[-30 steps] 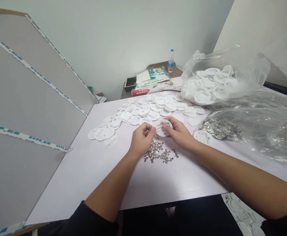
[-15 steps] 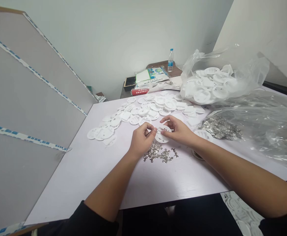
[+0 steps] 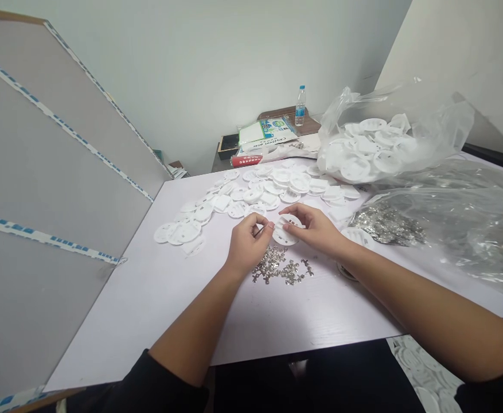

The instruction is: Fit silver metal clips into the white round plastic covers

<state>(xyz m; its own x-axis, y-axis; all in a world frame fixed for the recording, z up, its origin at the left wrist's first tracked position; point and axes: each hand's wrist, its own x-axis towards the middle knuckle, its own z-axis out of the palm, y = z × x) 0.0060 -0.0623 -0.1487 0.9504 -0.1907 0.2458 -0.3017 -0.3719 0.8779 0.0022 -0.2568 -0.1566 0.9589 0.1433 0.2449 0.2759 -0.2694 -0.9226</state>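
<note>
My right hand (image 3: 311,226) grips a round white plastic disc (image 3: 286,236) with small slots, thumb on its face and fingers at its far edge. At the disc's left edge is my left hand (image 3: 251,238), its thumb and forefinger pinched on something too small to make out. Just below both hands, a pile of small shiny metal pieces (image 3: 272,265) lies on the light table (image 3: 268,321). Beyond them many white discs (image 3: 255,192) are spread in a loose heap.
A clear bag of white discs (image 3: 365,149) stands at the back right. Nearer lies a clear bag of metal pieces (image 3: 389,223). At the back are a water bottle (image 3: 300,108) and printed packets (image 3: 268,133). A grey partition (image 3: 62,189) rises on the left.
The disc in my right hand has turned slightly, and its face now shows more openly. My left hand's pinch stays beside it, nearly unmoved.
</note>
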